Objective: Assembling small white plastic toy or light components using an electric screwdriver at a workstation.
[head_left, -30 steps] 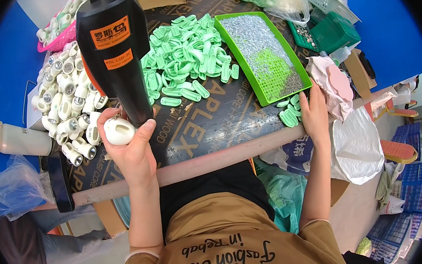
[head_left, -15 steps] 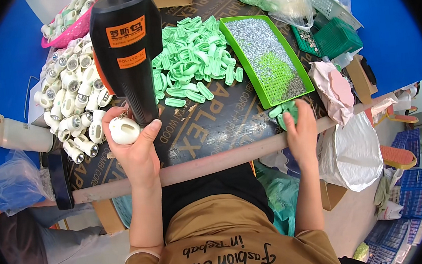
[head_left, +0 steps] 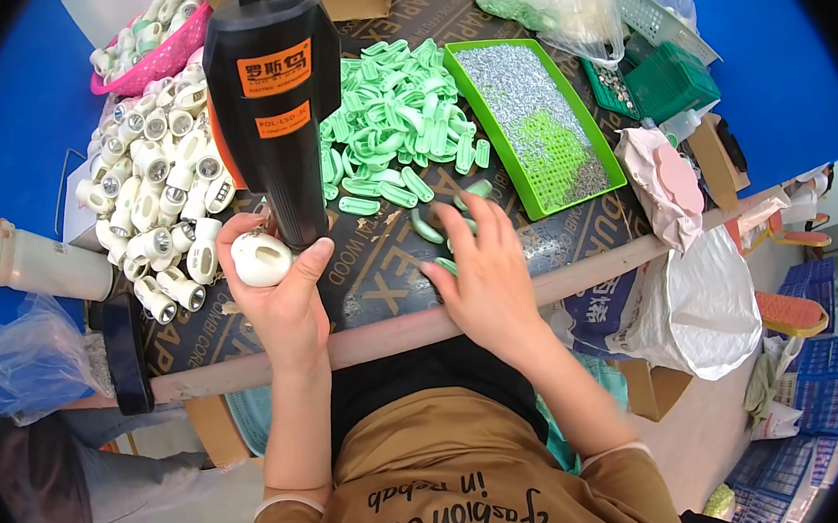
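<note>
My left hand (head_left: 283, 298) is closed round a white flashlight body (head_left: 261, 259) with an oval slot in its side. A black electric screwdriver (head_left: 283, 164) with orange labels hangs upright over that hand, its lower end beside my thumb; whether they touch I cannot tell. With its fingers spread and bent, my right hand (head_left: 485, 281) rests over a few loose green handle pieces (head_left: 426, 227) near the table's front edge. Some of those pieces are partly hidden by the fingers. Farther back lies a heap of similar green handle pieces (head_left: 395, 104).
Left of the screwdriver is a pile of white flashlights (head_left: 157, 175), with a pink basket (head_left: 148, 71) behind. A green tray (head_left: 614, 160) of small metal screws stands to the right. Beyond it are a dark green box (head_left: 677, 79) and pink wrapping (head_left: 656, 181). A white cup (head_left: 45, 262) is far left.
My right hand has moved left from beside the screw tray to the table's middle, bringing green pieces along. My left hand still holds the flashlight; the view has shifted slightly.
</note>
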